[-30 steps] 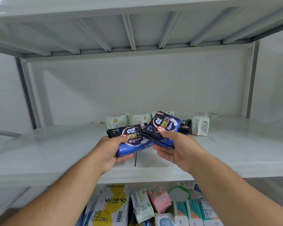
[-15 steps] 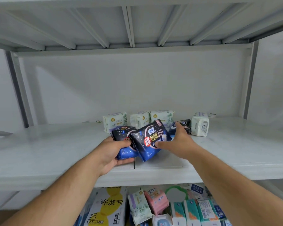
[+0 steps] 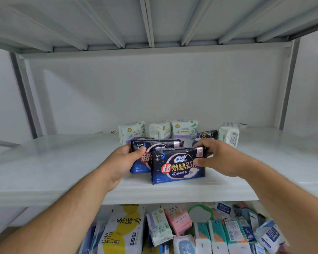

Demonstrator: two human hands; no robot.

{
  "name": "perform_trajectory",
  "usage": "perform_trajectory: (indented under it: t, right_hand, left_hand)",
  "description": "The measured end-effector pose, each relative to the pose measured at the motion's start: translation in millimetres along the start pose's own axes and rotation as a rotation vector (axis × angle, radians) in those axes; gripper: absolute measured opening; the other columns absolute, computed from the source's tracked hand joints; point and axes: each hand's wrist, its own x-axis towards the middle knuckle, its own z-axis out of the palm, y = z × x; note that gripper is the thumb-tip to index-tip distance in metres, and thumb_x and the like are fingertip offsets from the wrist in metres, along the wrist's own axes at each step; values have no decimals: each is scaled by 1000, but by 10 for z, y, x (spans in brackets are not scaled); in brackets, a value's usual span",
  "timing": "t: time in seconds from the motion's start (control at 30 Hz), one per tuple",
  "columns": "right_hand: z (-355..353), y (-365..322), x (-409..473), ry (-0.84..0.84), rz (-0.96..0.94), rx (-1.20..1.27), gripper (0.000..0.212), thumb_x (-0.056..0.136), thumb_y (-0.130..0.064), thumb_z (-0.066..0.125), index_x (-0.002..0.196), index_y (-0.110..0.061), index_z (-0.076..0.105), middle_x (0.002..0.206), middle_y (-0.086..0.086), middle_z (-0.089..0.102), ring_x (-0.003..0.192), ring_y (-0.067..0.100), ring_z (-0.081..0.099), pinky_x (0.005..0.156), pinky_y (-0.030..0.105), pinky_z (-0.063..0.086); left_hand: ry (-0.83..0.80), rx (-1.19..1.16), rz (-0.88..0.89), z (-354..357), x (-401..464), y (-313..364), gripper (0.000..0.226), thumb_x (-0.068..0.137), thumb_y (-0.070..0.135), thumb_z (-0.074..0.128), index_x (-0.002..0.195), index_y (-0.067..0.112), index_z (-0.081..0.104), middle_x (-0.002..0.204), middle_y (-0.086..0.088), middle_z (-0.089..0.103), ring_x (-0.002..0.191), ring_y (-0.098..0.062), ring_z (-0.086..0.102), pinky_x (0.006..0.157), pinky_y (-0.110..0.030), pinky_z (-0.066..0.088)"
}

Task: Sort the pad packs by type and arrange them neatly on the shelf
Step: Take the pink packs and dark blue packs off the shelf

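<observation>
Both hands hold dark navy plastic pad packs standing upright on the white metal shelf (image 3: 264, 162). Left hand (image 3: 125, 162) grips the rear navy pack (image 3: 141, 165) by its left end; right hand (image 3: 217, 158) pinches the front navy pack (image 3: 176, 166) at its upper right corner. Each long axis runs from 9 to 3 o'clock, printed face toward the camera. Half a second ago both tilted, bunched together; now they stand level, the front one overlapping the rear. At 12 o'clock, pale green packs (image 3: 159, 129) line the back
</observation>
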Motion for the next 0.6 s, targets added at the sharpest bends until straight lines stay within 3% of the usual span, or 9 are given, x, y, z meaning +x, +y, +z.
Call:
perform_trajectory:
  t: [0.1, 0.3, 0.37, 0.5, 0.6]
  right_hand:
    - [-106, 27, -148, -8, -27, 38, 19, 88, -24, 77, 102, -30, 64, 90, -11, 75, 78, -4, 68, 62, 12, 49]
    - [-93, -7, -527, -89, -109, 98, 14, 92, -22, 72, 105, -24, 68, 99, -7, 76, 96, 11, 71, 86, 34, 57]
    - [-22, -92, -754, -112, -124, 64, 13, 94, -19, 70, 106, -24, 68, 98, -8, 76, 94, 11, 70, 81, 27, 56]
    - [172, -321, -1351, -136, -99, 47, 14, 95, -18, 68, 105, -27, 64, 93, -13, 76, 85, 3, 71, 69, 17, 52]
    - [399, -445, -1855, -131, -47, 57, 17, 94, -20, 69, 107, -28, 60, 95, -14, 76, 84, 4, 72, 68, 19, 54]
  left_hand:
    - [92, 37, 60, 3, -94, 39, 20, 95, 26, 63, 113, 19, 67, 102, -2, 77, 94, -17, 73, 93, -35, 50]
    - [177, 124, 172, 15, -446, 54, 20, 89, 12, 71, 106, 21, 64, 100, -1, 75, 88, -19, 72, 73, -34, 58]
    - [148, 140, 191, 18, -612, 53, 22, 89, 10, 70, 105, 21, 61, 102, -2, 73, 87, -18, 72, 71, -33, 58]
    - [48, 199, 233, -3, -1002, 28, 15, 92, 15, 66, 104, 21, 59, 102, -3, 73, 94, -25, 72, 80, -42, 59]
    - [-33, 230, 290, -45, -1350, -76, 8, 94, 19, 63, 102, 21, 61, 94, -1, 75, 85, -16, 72, 72, -33, 57]
